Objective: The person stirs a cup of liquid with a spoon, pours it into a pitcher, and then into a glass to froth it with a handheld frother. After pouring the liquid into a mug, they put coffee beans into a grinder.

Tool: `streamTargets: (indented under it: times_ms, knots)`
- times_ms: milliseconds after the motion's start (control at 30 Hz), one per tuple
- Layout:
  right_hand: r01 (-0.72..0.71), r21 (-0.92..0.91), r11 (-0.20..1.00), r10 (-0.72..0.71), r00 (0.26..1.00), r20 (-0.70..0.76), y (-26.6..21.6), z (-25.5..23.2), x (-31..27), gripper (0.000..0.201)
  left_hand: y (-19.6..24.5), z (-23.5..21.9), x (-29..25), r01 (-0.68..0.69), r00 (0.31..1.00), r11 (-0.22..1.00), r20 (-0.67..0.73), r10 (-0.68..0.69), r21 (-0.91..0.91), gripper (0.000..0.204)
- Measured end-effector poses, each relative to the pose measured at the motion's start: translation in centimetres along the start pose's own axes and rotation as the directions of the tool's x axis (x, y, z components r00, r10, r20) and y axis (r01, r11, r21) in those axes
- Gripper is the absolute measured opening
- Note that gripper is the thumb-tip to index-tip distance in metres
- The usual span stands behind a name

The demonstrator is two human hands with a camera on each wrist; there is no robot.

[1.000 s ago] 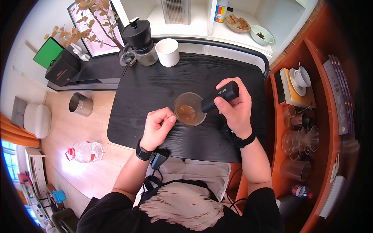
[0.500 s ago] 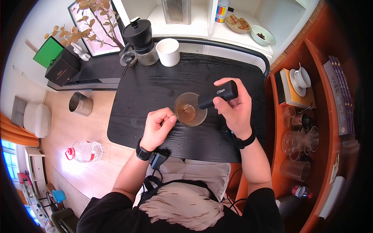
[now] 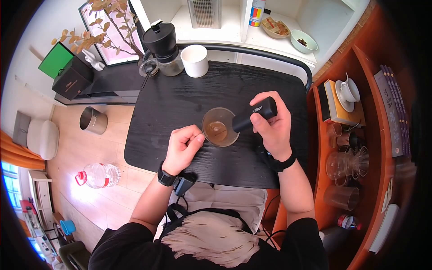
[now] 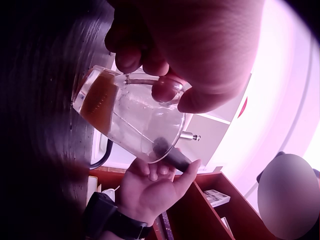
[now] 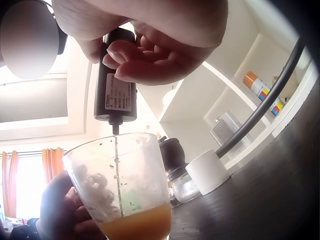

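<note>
1. Hands, two. Left hand: fingers curled and pinching the handle of a clear glass cup. Right hand: thumb and fingers wrapped round a black handheld stirrer, lettered "Cliton".
2. Black box, green-lined lid raised, on a low dark cabinet, far left.
3. Metal bin and clear water bottle with red cap, on the floor, well apart from the worktop.
4. Coffee grinder, black hopper and crank over a glass base, at the worktop's far left corner; white cup just beside it.
5. Glass cup: near the worktop's middle, between the hands, brown liquid in the bottom.
6. Stirrer: body above the cup's right rim, thin rod reaching down into the liquid.
7. White shelf behind the worktop: spray can, bowl of packets, pale bowl.
8. Orange-brown bookcase, right: white cup and saucer, glass carafe.
9. Obstructions: left fingers hide the handle from the head view; stirrer overlaps the cup's right edge there.
10. Pose: forearms reach forward from either side, dark band on each wrist; right hand raised, stirrer slanting towards the cup.
</note>
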State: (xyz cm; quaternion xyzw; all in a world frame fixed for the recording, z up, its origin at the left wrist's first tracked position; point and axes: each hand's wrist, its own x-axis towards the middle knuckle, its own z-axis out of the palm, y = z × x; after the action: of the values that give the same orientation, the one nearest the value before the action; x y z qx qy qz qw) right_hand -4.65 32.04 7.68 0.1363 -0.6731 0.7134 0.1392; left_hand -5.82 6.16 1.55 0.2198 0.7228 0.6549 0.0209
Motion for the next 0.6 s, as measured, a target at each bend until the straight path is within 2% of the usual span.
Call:
streamTargets:
  times_ms: [100, 167, 400, 467, 600]
  knots:
    - [-0.010, 0.034, 0.999, 0.010, 1.000, -0.003, -0.06, 0.22, 0.01, 0.028, 0.03, -0.02, 0.00, 0.003, 1.000, 1.000, 0.000, -0.003, 0.001, 0.020]
    - [-0.004, -0.011, 1.000, 0.003, 0.999, -0.034, -0.22, 0.29, 0.07, 0.028, 0.08, 0.00, 0.01, 0.001, 1.000, 1.000, -0.003, -0.001, -0.001, 0.020]
    - [0.014, 0.018, 1.000, -0.014, 1.000, 0.003, -0.03, 0.35, 0.02, 0.028, 0.01, 0.03, 0.01, 0.001, 1.000, 1.000, -0.001, -0.001, 0.000, 0.020]
    - [-0.017, 0.007, 1.000, 0.017, 0.999, -0.047, -0.31, 0.58, 0.07, 0.028, -0.01, 0.02, -0.02, 0.004, 1.000, 1.000, -0.004, -0.004, -0.004, 0.020]
    - [-0.006, -0.047, 0.999, 0.005, 1.000, -0.026, -0.18, 0.01, 0.09, 0.028, 0.05, 0.02, 0.00, -0.007, 1.000, 1.000, -0.002, 0.007, -0.001, 0.019]
